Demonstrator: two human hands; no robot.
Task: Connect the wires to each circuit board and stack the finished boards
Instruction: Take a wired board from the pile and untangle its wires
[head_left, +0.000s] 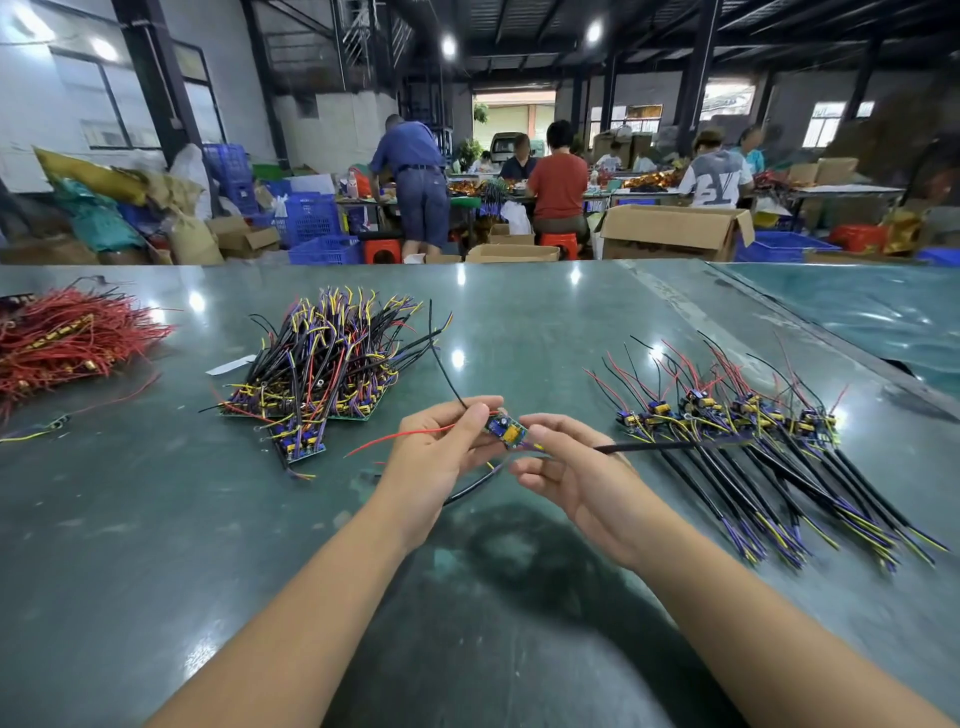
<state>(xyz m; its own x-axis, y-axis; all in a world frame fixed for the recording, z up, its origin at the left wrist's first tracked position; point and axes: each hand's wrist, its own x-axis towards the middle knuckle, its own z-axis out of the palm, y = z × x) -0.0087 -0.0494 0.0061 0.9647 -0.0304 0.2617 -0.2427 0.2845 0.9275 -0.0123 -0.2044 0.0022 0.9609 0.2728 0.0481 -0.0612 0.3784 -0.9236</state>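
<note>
Centrally, hands (511, 447) pinching circuit board (506, 430), wire piles (322, 358) flanking

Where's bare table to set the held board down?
Free: dark green table in front of the left hand, and the strip between the tangled pile of wired boards and the fanned row of finished boards. Crowded: both piles, and the red wire heap far left.

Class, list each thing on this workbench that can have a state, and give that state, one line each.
left hand: pinching the small circuit board
right hand: fingers curled at the board's other end
small circuit board: held above the table, red and black wires attached
pile of boards: heaped, wires tangled
row of boards: laid side by side, cables trailing
red wire bundle: lying loose
</note>
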